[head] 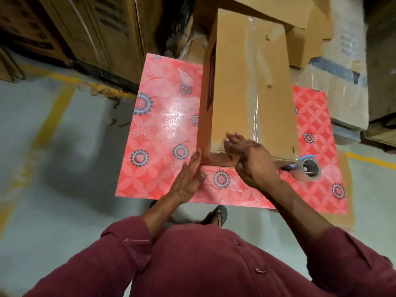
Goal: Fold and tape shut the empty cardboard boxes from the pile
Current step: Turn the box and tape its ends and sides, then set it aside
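On a pink floral-patterned table (150, 125), the long cardboard box (242, 82) lies with its long axis running straight away from the person, its near end at the table's front edge and its far end pointing toward the stacked cartons (96, 33) and loose cardboard beyond. A strip of clear tape (255, 99) runs lengthwise along the top seam, so the top looks already sealed.

Both hands are at the near end. The left hand (188, 176) has straight, flat fingers laid against the near-left corner of the box, low on its end face. The right hand (250, 159) reaches over the near top edge, fingers spread flat and pressing down on the top panel just left of the tape line; it grips nothing. The box stretches directly ahead of both hands, and the right hand is the one sitting on the tape's end.

A tape dispenser (306, 166) with a blue handle lies on the table at the box's near-right corner, just beside the right wrist and apart from both hands.

My judgement is that the tape's tail is being smoothed down over the near edge. Any coming move turns on that edge: the tape runs along the long axis, so pressing should go toward the person and down the end face.
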`<action>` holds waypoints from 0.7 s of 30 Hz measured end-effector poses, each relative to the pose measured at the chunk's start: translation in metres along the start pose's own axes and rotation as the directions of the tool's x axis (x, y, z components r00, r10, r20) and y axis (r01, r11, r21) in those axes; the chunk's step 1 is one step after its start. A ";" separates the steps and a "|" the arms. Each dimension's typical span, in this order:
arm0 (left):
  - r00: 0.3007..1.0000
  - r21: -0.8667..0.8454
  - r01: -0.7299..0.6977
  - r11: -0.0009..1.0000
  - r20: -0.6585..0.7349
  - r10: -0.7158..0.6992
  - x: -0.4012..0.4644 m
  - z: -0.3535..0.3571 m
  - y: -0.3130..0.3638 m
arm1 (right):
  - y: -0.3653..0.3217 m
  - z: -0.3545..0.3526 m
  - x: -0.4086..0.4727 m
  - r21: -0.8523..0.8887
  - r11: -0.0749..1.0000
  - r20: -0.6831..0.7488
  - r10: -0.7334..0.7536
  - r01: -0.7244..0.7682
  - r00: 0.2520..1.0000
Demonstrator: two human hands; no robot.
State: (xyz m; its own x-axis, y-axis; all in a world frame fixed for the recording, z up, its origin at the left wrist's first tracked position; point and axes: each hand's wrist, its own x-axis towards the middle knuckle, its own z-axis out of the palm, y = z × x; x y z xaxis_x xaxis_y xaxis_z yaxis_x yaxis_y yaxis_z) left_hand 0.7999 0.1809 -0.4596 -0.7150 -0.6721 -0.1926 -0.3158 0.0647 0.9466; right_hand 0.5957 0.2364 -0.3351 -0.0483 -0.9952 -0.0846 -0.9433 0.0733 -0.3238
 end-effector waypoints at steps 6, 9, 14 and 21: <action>0.912 0.056 -0.311 0.949 -0.265 0.314 0.021 -0.022 0.091 | 0.025 -0.014 -0.038 0.302 0.953 -0.343 0.123 -0.014 0.931; 0.892 0.103 -0.434 0.895 -0.091 0.443 0.049 -0.002 0.154 | 0.058 -0.019 -0.080 0.482 0.871 -0.588 0.403 -0.095 0.702; 0.894 0.239 -0.429 0.871 0.252 0.372 0.097 0.062 0.208 | 0.129 0.005 -0.133 0.821 0.506 -0.365 0.821 -0.263 0.440; 0.738 0.536 -0.610 0.584 0.652 0.172 0.166 0.117 0.220 | 0.138 0.036 -0.125 0.867 0.432 -0.177 0.734 -0.249 0.656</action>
State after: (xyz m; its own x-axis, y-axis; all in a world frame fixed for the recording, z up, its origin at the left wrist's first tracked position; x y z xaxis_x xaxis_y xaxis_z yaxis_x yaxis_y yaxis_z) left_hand 0.5393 0.1699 -0.3132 -0.9890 -0.0040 -0.1478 -0.0829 0.8430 0.5315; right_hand 0.4832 0.3729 -0.4036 -0.7819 -0.6104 -0.1263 -0.1105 0.3352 -0.9357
